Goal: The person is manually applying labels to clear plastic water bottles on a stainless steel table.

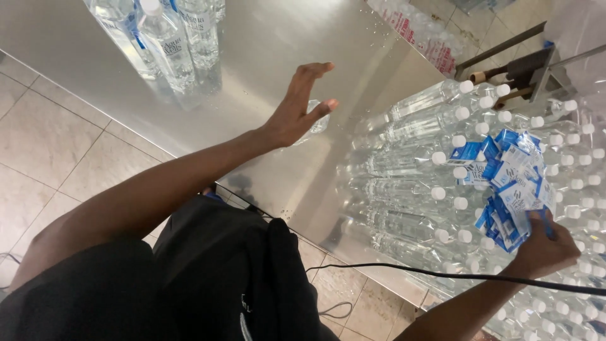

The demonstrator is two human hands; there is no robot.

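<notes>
The left hand (pixel 297 113) hovers above the shiny stainless-steel desk (pixel 265 44), fingers (pixel 315 68) spread wide and holding nothing. Just under and beyond its palm lies a single clear plastic water bottle (pixel 317 123) on its side, mostly hidden by the hand; what shows sticks out on the side toward the heap of bare bottles, so its long axis appears to run roughly toward that heap, though I cannot tell this for sure. The left hand is far nearer to this bottle than the right.

The right hand (pixel 543 249) is well apart from that bottle, over the heap of clear, white-capped plastic bottles (pixel 404 170) lying on their sides at the desk's edge. Its fingers are closed on a loose bunch of blue-and-white paper labels (pixel 511 183), which fans out over the caps.

Beyond the lone bottle, at the far end of the desk, stands a cluster of labelled clear bottles (pixel 167 44). A black cable (pixel 404 270) runs across below the heap.
</notes>
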